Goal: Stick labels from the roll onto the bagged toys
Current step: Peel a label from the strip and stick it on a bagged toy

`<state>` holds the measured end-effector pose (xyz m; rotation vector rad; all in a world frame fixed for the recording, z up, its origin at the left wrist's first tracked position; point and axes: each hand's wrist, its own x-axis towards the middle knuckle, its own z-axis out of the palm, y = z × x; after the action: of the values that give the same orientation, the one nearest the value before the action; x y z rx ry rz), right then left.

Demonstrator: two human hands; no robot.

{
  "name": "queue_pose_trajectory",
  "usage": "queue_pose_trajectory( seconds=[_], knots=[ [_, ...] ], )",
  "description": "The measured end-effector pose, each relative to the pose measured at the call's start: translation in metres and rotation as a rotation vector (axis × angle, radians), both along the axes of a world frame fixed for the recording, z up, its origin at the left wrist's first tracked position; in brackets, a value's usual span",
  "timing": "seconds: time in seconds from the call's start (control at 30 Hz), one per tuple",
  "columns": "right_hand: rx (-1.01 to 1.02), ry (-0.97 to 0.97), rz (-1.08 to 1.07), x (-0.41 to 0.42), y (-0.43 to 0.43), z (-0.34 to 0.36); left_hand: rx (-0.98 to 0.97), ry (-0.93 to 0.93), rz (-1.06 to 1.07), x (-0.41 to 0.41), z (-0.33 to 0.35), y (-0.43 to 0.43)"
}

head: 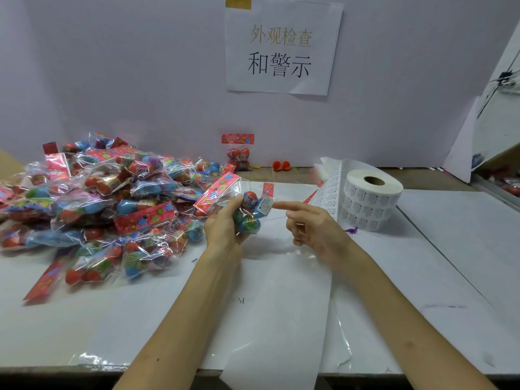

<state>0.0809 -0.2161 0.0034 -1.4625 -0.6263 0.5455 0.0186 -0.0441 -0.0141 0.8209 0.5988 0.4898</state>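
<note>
My left hand (223, 225) grips a clear bag of coloured toy balls (245, 212) with a red flowered header, held above the table centre. A white label (265, 206) sits on the bag's right side. My right hand (308, 223) is just right of the bag. Its index finger points straight at the label, the tip about touching it, while the other fingers curl loosely and hold nothing. The roll of white labels (368, 202) stands to the right, its printed strip (327, 194) trailing leftward.
A large heap of bagged toys (98, 198) covers the table's left side. One bagged toy (238, 156) and an orange piece (280, 165) lie by the back wall, under a paper sign (281, 46). White sheets (275, 319) cover the table.
</note>
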Motion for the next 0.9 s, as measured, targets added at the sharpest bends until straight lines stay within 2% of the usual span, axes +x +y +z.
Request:
queue_pose_trajectory(
  seconds=[0.13, 0.2, 0.37, 0.53, 0.8, 0.9],
  knots=[
    [-0.128, -0.332, -0.179, 0.001, 0.002, -0.007, -0.021, 0.003, -0.013, -0.001, 0.002, 0.002],
    [-0.146, -0.394, -0.248, 0.001, 0.004, -0.009, 0.009, -0.005, -0.022, -0.002, 0.004, 0.0],
    [-0.084, -0.32, -0.201, -0.002, 0.005, -0.006, 0.172, -0.021, -0.067, -0.005, 0.006, -0.008],
    [-0.094, -0.369, -0.226, -0.005, 0.006, -0.007, 0.329, -0.029, -0.145, -0.006, 0.006, -0.016],
    [0.017, -0.141, -0.193, -0.003, 0.002, -0.002, 0.305, 0.028, -0.185, -0.005, 0.009, -0.018],
    [0.056, -0.089, -0.232, -0.003, 0.003, -0.001, 0.193, -0.035, -0.308, -0.008, 0.012, -0.021]
  ],
)
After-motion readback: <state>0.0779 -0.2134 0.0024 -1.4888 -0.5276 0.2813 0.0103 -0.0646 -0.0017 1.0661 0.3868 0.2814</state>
